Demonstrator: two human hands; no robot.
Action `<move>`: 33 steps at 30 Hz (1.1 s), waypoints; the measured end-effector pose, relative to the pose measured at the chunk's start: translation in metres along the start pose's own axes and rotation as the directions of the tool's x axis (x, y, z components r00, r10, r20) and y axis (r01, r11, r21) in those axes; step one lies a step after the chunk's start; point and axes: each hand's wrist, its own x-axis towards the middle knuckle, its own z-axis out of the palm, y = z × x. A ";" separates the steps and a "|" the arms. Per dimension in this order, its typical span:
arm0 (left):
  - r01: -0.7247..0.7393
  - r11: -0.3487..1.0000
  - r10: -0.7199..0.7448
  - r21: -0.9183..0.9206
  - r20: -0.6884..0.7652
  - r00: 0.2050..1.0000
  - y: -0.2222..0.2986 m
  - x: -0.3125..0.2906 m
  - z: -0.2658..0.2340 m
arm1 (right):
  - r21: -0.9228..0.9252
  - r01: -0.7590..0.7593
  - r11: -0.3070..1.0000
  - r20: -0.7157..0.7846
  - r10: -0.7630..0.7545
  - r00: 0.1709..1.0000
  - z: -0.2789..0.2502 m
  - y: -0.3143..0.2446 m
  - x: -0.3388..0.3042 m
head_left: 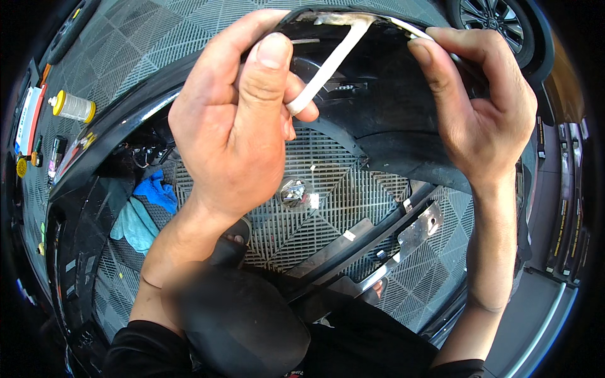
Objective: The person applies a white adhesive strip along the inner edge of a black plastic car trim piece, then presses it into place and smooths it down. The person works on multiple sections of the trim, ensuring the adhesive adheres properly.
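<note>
A black curved car panel (pixel 403 101), like a bumper or wheel-arch trim, arches in front of me. My left hand (pixel 233 120) is closed near its upper edge, thumb raised. A narrow white strip (pixel 331 66), tape-like, runs slantwise from that edge down to the fingers of this hand, which hold its lower end. Whitish residue shows where the strip meets the edge. At the upper right, my right hand (pixel 482 94) pinches thumb and forefinger on a white length lying along the rim. Whether both white lengths are one piece, I cannot tell.
Grey grid tiles (pixel 265 242) cover the floor. A clear bag of small parts (pixel 296 192) lies below the panel, near long metal brackets (pixel 403 242). Blue cloth (pixel 155 191), teal cloth (pixel 135 225) and a yellow-capped bottle (pixel 72 107) are leftward. A car wheel (pixel 491 25) stands far right.
</note>
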 end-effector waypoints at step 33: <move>-0.029 0.999 0.026 0.017 0.138 0.990 0.000 0.006 -0.009 | 0.118 -0.087 0.989 -0.077 0.096 0.992 -0.005 0.012 -0.034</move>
